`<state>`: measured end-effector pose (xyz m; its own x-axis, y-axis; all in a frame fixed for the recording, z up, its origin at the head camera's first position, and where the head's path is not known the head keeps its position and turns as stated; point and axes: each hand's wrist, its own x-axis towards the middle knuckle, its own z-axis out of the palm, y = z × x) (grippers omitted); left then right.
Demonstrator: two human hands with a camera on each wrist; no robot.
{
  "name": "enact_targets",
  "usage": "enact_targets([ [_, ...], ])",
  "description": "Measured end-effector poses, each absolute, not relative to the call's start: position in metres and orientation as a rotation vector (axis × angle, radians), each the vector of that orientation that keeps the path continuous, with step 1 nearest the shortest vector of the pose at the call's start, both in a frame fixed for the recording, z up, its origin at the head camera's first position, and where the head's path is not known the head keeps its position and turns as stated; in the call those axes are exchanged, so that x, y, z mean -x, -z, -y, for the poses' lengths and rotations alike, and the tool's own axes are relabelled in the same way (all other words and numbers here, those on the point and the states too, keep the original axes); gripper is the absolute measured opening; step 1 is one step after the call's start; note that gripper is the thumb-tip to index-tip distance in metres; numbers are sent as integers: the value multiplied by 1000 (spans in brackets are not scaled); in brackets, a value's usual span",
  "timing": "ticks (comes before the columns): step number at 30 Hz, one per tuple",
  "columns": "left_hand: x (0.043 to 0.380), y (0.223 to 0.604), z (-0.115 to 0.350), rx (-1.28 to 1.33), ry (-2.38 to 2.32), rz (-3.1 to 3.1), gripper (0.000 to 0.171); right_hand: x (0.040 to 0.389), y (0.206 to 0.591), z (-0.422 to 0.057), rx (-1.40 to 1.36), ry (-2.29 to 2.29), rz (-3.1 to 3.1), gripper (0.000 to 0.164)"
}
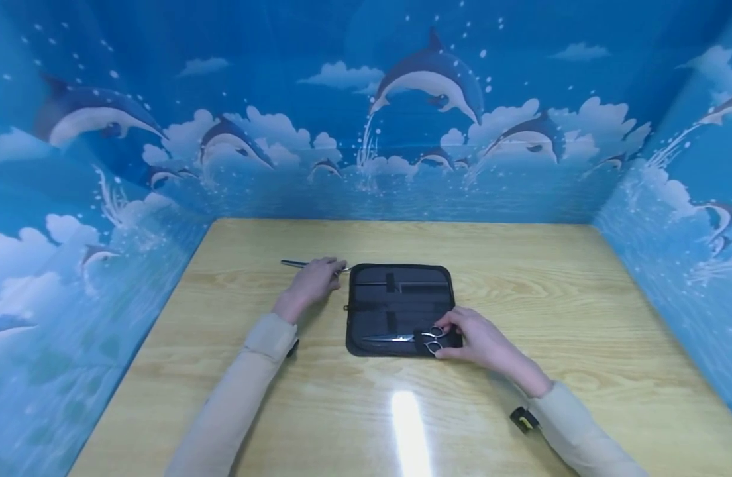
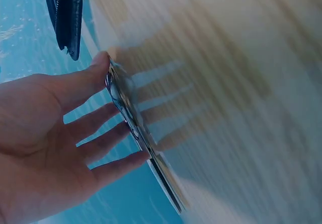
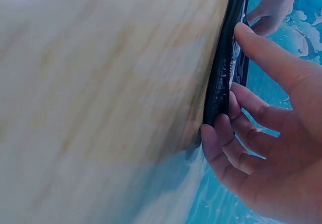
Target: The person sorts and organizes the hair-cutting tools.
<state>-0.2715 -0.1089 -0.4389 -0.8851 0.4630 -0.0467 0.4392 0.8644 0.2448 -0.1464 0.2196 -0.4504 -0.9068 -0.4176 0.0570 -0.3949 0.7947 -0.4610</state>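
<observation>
A black zip case (image 1: 368, 295) lies spread on the wooden table. Inside its near side, a pair of silver scissors (image 1: 395, 338) passes under a dark strap, blades to the left. My right hand (image 1: 485, 341) pinches their finger rings at the case's right edge, thumb on the nearer ring. In the right wrist view, its other fingers bend against the case's side (image 3: 221, 88). Left of the case, a second pair of silver scissors (image 2: 118, 93) lies flat. My left hand (image 1: 312, 281) touches it with spread, mostly straight fingers, thumb at the ring end.
Dark straps (image 1: 391, 283) cross the inside of the case, and a zip pull sticks out from its left edge. Blue dolphin-print walls (image 1: 330, 192) border the table's back and sides. A bright glare streak (image 1: 410, 430) falls on the near part of the tabletop.
</observation>
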Motion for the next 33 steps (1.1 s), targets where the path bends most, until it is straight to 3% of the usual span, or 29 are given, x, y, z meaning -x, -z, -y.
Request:
enact_targets([
  [16,281,441,113,-751,-259,-3057,39,146,450,-217,644,736,-2924,52],
  [24,280,439,116,-736,-276,-3043,20,144,448,-217,620,740,-2935,54],
  [27,278,438,118,-711,-303,-3058,23,144,447,-216,601,750,-2942,53],
  [33,270,425,122,-660,-516,-3159,61,146,448,-216,558,807,-3007,41],
])
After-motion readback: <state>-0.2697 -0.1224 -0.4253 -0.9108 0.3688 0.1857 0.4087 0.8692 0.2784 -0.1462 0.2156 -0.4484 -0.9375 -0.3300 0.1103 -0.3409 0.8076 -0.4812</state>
